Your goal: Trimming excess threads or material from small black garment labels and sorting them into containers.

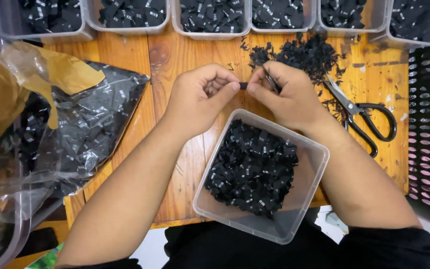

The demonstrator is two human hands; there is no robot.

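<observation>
Label (243, 85) pinched, wooden table (185, 55), plastic tubs (210, 20)

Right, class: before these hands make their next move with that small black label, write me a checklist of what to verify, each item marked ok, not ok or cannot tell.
1. Small black label pinched between both hands: ok, the left hand and right hand each grip an end above the table.
2. Clear tub below the hands, open and with room: ok.
3. Small snips in the right hand, safely closed: cannot tell, mostly hidden by fingers.
4. Black-handled scissors clear of the hands: ok, lying to the right.
5. Pile of black scraps separate from the tub: ok.
6. Plastic bag of labels not spilling: ok.
</observation>
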